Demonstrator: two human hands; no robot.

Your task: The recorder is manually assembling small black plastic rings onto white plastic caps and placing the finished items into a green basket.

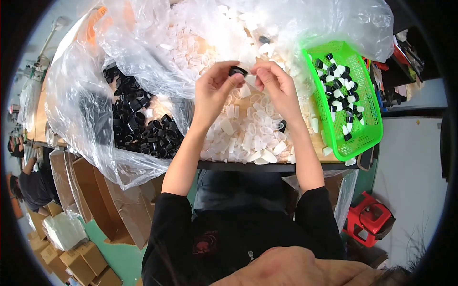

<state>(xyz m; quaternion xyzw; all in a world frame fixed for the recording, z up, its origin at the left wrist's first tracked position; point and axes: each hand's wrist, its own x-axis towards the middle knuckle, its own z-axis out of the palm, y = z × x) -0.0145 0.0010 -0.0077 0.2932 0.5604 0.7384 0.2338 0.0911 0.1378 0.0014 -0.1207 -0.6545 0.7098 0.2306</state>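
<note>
Two bare hands meet over the worktop (257,167), raised above the spread of pale pieces. The left hand (215,89) has its fingers narrowed on a black cap (238,71), pinched between thumb and forefinger, its rounded side turned up. Just beside it, the right hand (277,86) brings thumb and forefinger close together; whether they grip a pale piece or only steady the cap, I cannot tell, since the pale pile behind blends with whatever may be there.

Many black caps (164,138) lie to the left, partly ringed by a clear bag (76,119). Pale pieces (255,128), some of them ring-shaped, cover the middle, below and beyond the hands. On the right stands a green basket (373,107) with small black-and-white parts (351,113) in it, each apparently a dark end joined to a white one.

Judging by those parts, the step in hand looks like fitting or checking one cap at the fingertips. The next move would call for a steady left pinch, the right fingers lining up and pressing straight, and a look at the seat before letting go.
</note>
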